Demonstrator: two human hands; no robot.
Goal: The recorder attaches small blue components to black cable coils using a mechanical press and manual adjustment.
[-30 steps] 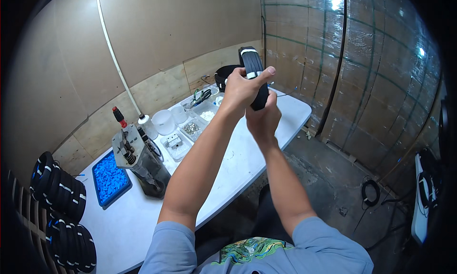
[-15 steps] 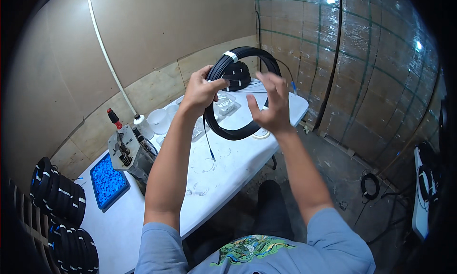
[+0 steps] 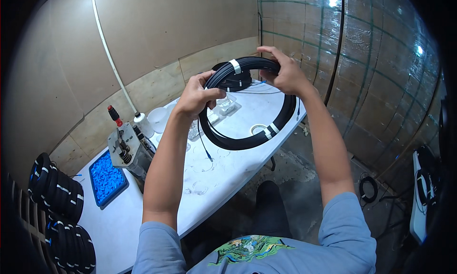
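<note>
A coil of black cable (image 3: 241, 143), bound with white tape bands, is held up above the white table (image 3: 209, 197). My left hand (image 3: 196, 95) grips the coil's left side, thumb across its inner edge. At the upper right, my right hand (image 3: 284, 74) is curled around the ring, with the index finger stretched out over it. One loose cable end with a dark blue tip (image 3: 209, 156) hangs below the left hand. Another short end (image 3: 298, 109) dangles at the coil's right side. Behind the ring lies a stack of similar black coils (image 3: 238, 82), partly hidden.
On the left stand a metal bench device (image 3: 129, 147) and a blue tray of small blue pieces (image 3: 108, 178). Stacked cable coils (image 3: 62, 193) sit at the far left. A tape roll (image 3: 258, 129), a white bottle (image 3: 143, 124) and clear plastic bags (image 3: 225, 105) rest on the table.
My right hand has moved up and right, from open beside the coil to holding its upper right. The coil has shifted right and turned, bringing a second taped section to its lower right.
</note>
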